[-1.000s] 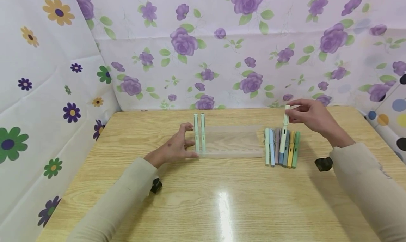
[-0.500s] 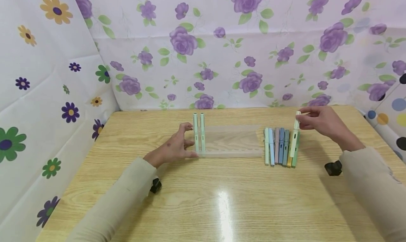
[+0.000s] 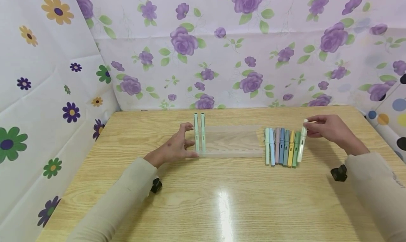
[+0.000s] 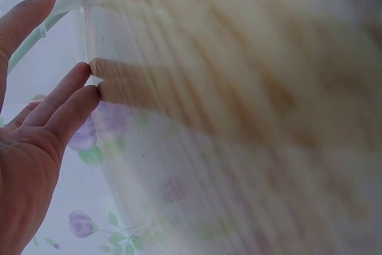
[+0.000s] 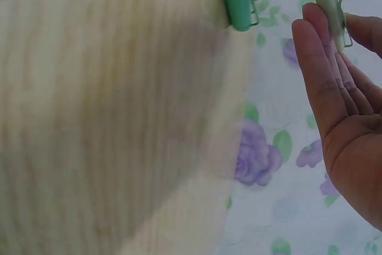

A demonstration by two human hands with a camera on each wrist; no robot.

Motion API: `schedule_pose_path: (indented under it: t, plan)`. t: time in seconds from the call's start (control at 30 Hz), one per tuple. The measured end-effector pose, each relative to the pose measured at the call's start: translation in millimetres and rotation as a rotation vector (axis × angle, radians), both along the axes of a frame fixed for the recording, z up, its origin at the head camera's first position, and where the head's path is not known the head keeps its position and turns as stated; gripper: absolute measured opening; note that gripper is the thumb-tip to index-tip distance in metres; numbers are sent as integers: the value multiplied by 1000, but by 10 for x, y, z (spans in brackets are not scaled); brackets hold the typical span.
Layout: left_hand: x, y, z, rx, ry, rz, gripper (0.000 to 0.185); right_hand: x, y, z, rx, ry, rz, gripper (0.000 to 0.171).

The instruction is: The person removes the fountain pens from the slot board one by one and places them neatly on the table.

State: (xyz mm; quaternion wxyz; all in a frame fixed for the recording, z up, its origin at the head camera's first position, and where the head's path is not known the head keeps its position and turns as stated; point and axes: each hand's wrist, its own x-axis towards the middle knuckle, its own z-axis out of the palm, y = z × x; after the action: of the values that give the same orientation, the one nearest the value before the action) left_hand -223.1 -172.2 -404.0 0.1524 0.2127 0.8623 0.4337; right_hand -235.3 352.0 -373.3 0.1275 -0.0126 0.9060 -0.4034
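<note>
Hands: right (image 3: 326, 129) pinches pale pen (image 3: 301, 143), left (image 3: 172, 148) touches clear tray (image 3: 233, 141).

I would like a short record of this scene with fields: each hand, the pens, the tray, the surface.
left hand: fingertips rest on the left end of the tray, beside two mint pens
right hand: pinches the top of a pale pen, tilted at the right end of the row
row: six pastel pens lying side by side on the table
tray: clear, holds the two mint pens at its left end
table: light wood
</note>
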Motion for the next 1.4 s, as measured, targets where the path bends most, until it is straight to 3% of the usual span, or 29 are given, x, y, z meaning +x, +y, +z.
schedule_pose_path:
  t: [0.6, 1.07, 1.4]
  plan:
    - [-7, 3, 0, -1, 11, -5, 97, -14, 66, -241, -49, -106, -27, 74]
    - [-7, 9, -6, 19, -16, -2, 97, -51, 39, -277, -74, -176, -4, 71]
    - [-9, -1, -10, 3, 5, -4, 96, -99, 47, -302, -80, -226, -12, 66]
